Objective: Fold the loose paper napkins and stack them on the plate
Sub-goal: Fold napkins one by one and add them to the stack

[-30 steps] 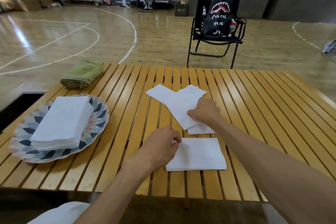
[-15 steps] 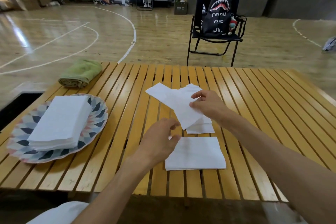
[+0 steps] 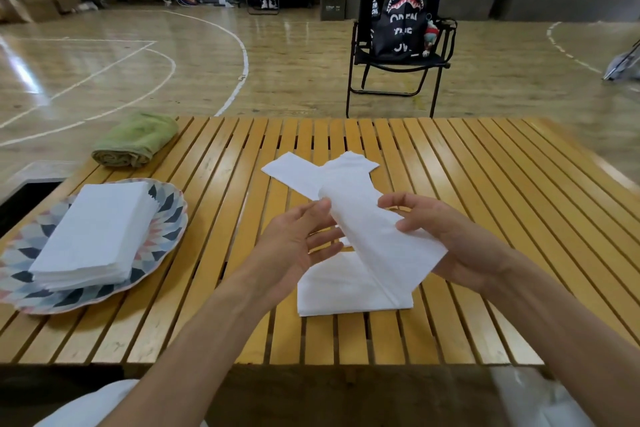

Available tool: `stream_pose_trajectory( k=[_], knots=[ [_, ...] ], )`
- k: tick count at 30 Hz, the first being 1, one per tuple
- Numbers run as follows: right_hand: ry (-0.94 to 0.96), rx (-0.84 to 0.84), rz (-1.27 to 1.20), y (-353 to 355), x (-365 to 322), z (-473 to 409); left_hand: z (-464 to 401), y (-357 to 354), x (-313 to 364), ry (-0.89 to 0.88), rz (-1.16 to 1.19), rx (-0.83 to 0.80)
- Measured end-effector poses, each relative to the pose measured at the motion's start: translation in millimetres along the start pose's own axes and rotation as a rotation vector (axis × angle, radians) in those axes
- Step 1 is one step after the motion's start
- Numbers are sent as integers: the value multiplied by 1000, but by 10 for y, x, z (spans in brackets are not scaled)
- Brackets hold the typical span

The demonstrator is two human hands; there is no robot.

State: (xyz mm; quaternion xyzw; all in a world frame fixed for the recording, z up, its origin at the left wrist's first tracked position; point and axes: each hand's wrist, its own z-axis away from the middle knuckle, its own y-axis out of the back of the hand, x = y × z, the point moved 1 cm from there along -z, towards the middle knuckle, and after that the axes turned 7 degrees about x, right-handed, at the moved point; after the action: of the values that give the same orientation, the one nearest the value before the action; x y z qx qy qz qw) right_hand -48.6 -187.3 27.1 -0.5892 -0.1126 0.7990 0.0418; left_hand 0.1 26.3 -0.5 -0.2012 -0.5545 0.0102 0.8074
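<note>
The raised napkin (image 3: 374, 236) hides much of what lies beneath it: a folded napkin (image 3: 332, 291) on the table (image 3: 485, 218) near its front edge shows only its left and lower parts, and a small strip of white between the two hands may belong to another sheet, though that is hard to tell. Both forearms run off the bottom of the view.

The left hand (image 3: 298, 246) holds the raised napkin's upper left edge, thumb against the paper with the other fingers loosely spread below it. The right hand (image 3: 446, 239) grips the napkin's right side, fingers curled over the top and palm under it. The napkin hangs above the table's middle, sloping down toward the front edge.

On the table's left side, close to the front corner, a patterned plate (image 3: 162, 239) carries a neat stack of folded napkins (image 3: 93, 236), which covers most of the plate's middle. Loose napkins (image 3: 311, 173) lie overlapped at the table's centre, behind the hands.

A rolled green towel (image 3: 135, 140) sits at the far left corner. Beyond the far edge a black folding chair (image 3: 394, 62) holds a backpack (image 3: 403, 17) with a shark-mouth print, on a wooden court floor.
</note>
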Motion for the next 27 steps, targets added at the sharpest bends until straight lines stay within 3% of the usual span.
stream_pose_trajectory(
  k=[8,13,16,18,21,24,27],
  knots=[
    [-27,42,-27,96,58,-74,0,55,11,5,88,-13],
    [-4,349,215,106,187,-154,1,72,30,-16,101,21],
    [-131,446,249,85,279,-111,6,104,67,-44,183,15],
    [-298,361,167,27,331,-46,10,116,97,-64,254,-11],
    [-434,106,-174,-156,390,21,28,112,124,-77,321,-58],
    [-310,59,-413,-282,399,16,43,109,127,-90,292,-89],
    [-142,190,-336,-247,338,-46,46,163,133,-76,184,-106]
  ],
)
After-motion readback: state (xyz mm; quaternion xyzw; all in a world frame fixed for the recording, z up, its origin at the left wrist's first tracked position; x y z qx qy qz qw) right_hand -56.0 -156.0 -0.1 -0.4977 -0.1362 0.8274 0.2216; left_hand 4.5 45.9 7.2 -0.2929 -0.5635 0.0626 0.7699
